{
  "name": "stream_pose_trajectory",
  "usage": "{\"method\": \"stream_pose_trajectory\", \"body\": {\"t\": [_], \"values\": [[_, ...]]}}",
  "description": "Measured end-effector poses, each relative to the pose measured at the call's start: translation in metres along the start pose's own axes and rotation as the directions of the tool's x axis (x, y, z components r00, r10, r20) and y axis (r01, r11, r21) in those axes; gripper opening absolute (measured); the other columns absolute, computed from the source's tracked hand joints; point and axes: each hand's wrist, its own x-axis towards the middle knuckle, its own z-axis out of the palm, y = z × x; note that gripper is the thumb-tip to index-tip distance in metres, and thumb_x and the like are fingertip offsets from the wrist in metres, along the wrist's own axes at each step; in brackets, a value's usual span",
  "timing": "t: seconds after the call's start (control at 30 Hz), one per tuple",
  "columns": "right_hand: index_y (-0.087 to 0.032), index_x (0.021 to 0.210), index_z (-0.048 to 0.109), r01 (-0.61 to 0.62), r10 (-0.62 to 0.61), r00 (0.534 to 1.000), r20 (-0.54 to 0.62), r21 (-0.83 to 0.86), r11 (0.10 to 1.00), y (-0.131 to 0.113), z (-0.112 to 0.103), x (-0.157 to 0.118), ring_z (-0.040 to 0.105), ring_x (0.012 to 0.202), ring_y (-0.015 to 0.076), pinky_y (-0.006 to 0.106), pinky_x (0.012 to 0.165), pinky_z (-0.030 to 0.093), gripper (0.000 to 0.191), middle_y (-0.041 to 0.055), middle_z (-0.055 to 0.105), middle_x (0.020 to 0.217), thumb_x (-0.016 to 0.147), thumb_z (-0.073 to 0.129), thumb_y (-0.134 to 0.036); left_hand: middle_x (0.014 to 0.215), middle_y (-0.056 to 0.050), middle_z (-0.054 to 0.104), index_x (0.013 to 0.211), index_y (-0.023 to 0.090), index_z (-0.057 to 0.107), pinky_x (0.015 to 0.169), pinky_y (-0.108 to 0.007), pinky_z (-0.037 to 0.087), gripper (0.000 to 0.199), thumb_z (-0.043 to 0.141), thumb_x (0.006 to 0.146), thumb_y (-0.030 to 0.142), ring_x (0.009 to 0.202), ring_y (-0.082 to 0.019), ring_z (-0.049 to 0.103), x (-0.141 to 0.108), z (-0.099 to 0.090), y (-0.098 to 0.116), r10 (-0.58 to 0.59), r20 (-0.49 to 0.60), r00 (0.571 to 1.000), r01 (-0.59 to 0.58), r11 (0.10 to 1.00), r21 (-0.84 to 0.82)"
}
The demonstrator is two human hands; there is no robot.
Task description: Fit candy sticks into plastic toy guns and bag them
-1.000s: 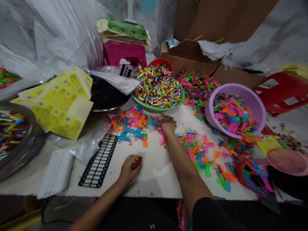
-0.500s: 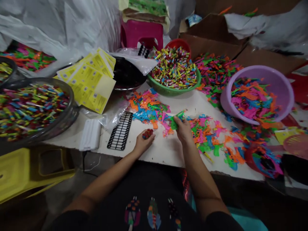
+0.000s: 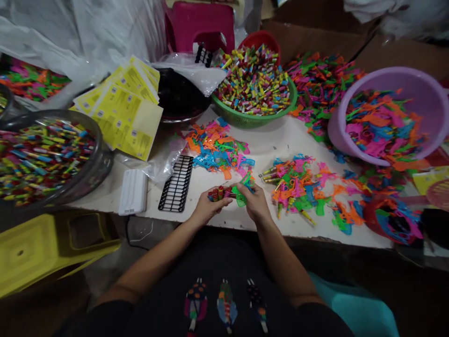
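My left hand (image 3: pixel 204 210) is closed around a small bunch of red-ended tubes (image 3: pixel 215 193) over the front of the table. Close beside it, my right hand (image 3: pixel 258 206) grips green plastic toy guns (image 3: pixel 240 195), with a bit of blue showing among them. The two hands nearly meet, and the tube ends point toward the green pieces. Just beyond them lies a loose pile of toy guns (image 3: pixel 219 145) in orange, blue, pink and green. To the right is another pile (image 3: pixel 298 182), where several yellow-ended tubes stick out of guns.
A green basin (image 3: pixel 242 120) of small tubes stands at the back, with a purple basin (image 3: pixel 336 126) of toy guns to its right. At left are a clear tub (image 3: pixel 101 154) of tubes, yellow printed sheets (image 3: pixel 121 121), a white power bank (image 3: pixel 133 192) and a black rack (image 3: pixel 176 183).
My right hand has come left and down to meet my left hand, still holding green toy guns. More tubes now lie at the right pile's left edge. The view has tilted slightly downward.
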Motion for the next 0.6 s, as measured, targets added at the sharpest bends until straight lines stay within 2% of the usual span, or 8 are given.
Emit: {"method": "stream_pose_trajectory", "body": {"t": [0.13,0.2,0.3,0.37,0.53,0.6], "values": [[-0.018,0.073,0.066,0.028,-0.029,0.999,-0.020,-0.054,0.998,0.005,-0.001,-0.003,0.060,0.064,0.0141,0.028,0.065,0.050,0.023,0.0009,0.066,0.070,0.065,0.066,-0.039,0.058,0.003,0.055,0.092,0.013,0.061,0.039,-0.016,0.031,0.042,0.072,0.059,0.036,0.042,-0.004,0.040,0.001,-0.001,-0.001,-0.005,-0.002,1.000,0.005,0.998,0.066],[-0.018,0.074,0.065,0.038,-0.039,0.999,-0.026,-0.068,0.997,0.005,-0.003,-0.002,0.060,0.065,0.0146,0.029,0.065,0.050,0.024,0.0015,0.066,0.070,0.066,0.065,-0.040,0.060,0.002,0.057,0.092,0.014,0.062,0.042,-0.017,0.033,0.040,0.070,0.061,0.037,0.044,-0.005,0.043,0.001,-0.001,0.001,0.008,0.005,1.000,-0.009,0.993,0.122],[-0.018,0.074,0.065,0.032,-0.039,0.997,-0.060,-0.102,0.994,0.001,-0.005,-0.003,0.058,0.062,0.0140,0.029,0.062,0.050,0.024,0.0007,0.064,0.068,0.065,0.065,-0.040,0.075,-0.002,0.064,0.091,0.015,0.064,0.057,-0.021,0.043,0.036,0.069,0.062,0.036,0.062,-0.010,0.055,0.001,-0.001,0.005,0.104,0.014,0.994,-0.104,0.965,0.239],[-0.018,0.073,0.065,0.022,-0.035,0.996,-0.081,-0.149,0.989,-0.001,-0.003,-0.006,0.057,0.060,0.0135,0.028,0.059,0.049,0.023,0.0002,0.063,0.066,0.065,0.065,-0.040,0.082,-0.004,0.065,0.089,0.015,0.065,0.069,-0.024,0.045,0.032,0.068,0.063,0.035,0.074,-0.014,0.058,-0.001,-0.002,0.007,0.183,0.035,0.982,-0.185,0.926,0.330],[-0.017,0.070,0.063,0.084,-0.144,0.978,-0.149,-0.350,0.933,0.002,0.013,-0.020,0.053,0.057,0.0112,0.024,0.056,0.045,0.022,-0.0005,0.060,0.061,0.069,0.060,-0.039,0.079,-0.004,0.063,0.087,0.017,0.066,0.068,-0.024,0.045,0.025,0.064,0.067,0.031,0.073,-0.014,0.057,-0.005,-0.005,0.002,0.282,0.150,0.948,-0.319,0.815,0.484],[-0.016,0.070,0.063,0.088,-0.150,0.981,-0.126,-0.401,0.912,-0.001,0.010,-0.015,0.052,0.057,0.0113,0.023,0.056,0.044,0.025,-0.0007,0.059,0.060,0.069,0.059,-0.040,0.080,-0.004,0.064,0.089,0.017,0.066,0.070,-0.024,0.045,0.026,0.064,0.068,0.030,0.075,-0.014,0.057,-0.004,-0.005,0.000,0.301,0.151,0.942,-0.335,0.807,0.486]]}}
